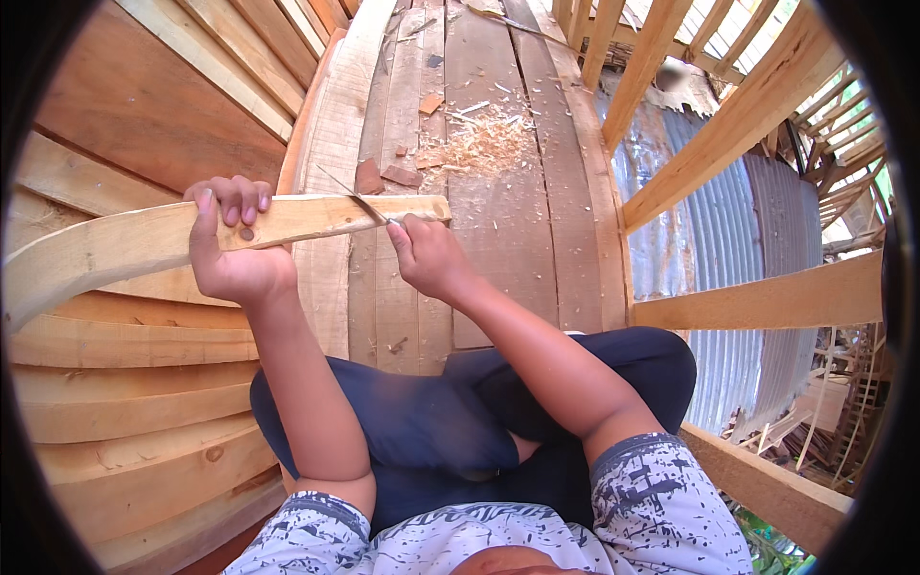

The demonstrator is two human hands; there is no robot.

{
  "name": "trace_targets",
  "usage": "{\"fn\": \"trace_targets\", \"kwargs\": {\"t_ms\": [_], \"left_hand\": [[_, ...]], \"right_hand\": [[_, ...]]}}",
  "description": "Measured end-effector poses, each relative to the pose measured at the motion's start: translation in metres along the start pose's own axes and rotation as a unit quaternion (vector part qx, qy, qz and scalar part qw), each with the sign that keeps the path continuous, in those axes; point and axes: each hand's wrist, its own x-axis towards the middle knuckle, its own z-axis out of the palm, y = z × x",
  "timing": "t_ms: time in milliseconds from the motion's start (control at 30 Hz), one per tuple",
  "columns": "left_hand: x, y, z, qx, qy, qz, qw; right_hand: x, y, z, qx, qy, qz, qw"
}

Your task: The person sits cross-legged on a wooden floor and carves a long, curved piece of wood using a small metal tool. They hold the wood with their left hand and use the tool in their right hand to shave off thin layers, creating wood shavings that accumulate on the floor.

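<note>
Whittling a curved wooden slat, with the cut near its right tip

The left hand (233, 251) is closed tight around the curved wooden slat (144, 240), holding it level above the plank floor (498, 240). At the slat's right end, the right hand (429, 257) is clenched on a thin knife (356, 198) whose blade lies against the top edge. A pile of shavings (484, 139) on the planks suggests paring is well under way; how much of the edge remains uncut I cannot tell.
</note>
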Motion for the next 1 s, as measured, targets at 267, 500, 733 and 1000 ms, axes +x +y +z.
{"fn": "trace_targets", "kwargs": {"t_ms": [267, 500, 733, 1000], "left_hand": [[0.001, 0.0, -0.002, -0.01, -0.055, 0.016, 0.998], [-0.002, -0.001, 0.006, 0.008, -0.115, 0.037, 0.993], [-0.013, -0.011, 0.026, -0.025, -0.179, 0.016, 0.983], [-0.013, -0.007, 0.019, -0.012, -0.163, 0.021, 0.986]], "right_hand": [[0.006, -0.029, -0.029, -0.027, -0.004, 0.103, 0.994], [0.015, -0.034, -0.038, -0.022, -0.091, 0.127, 0.987], [0.009, 0.08, -0.036, -0.072, -0.085, 0.24, 0.964], [0.015, 0.007, -0.04, -0.02, -0.111, 0.19, 0.975]]}}
